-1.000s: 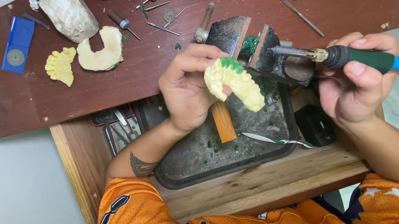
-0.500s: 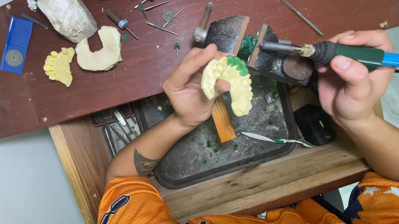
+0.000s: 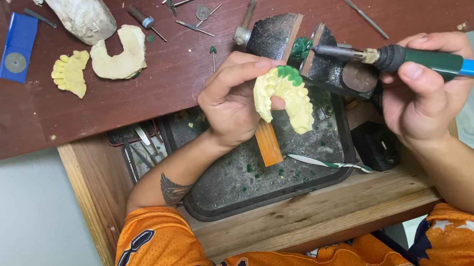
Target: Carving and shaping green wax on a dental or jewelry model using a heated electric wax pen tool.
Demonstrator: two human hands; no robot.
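Left hand pinching a yellow dental cast with green wax over the dark tray, right hand gripping a green-handled wax iron just right of it, 2 more casts far left on the brown table

Matt, chalky yellow plaster for the cast, with a glossy green wax patch at its top. Just right of the cast, a dull grey metal tip on the tool, its handle smooth green and blue plastic. Below the cast, a dark tray, scuffed and dusty, flecked with green wax crumbs; an orange wooden stick on it. Above the cast, a counter of reddish-brown wood, worn and scratched. Far left of the cast, two more matt plaster pieces and a blue plastic card. Pale raw wood for the drawer frame around the tray.
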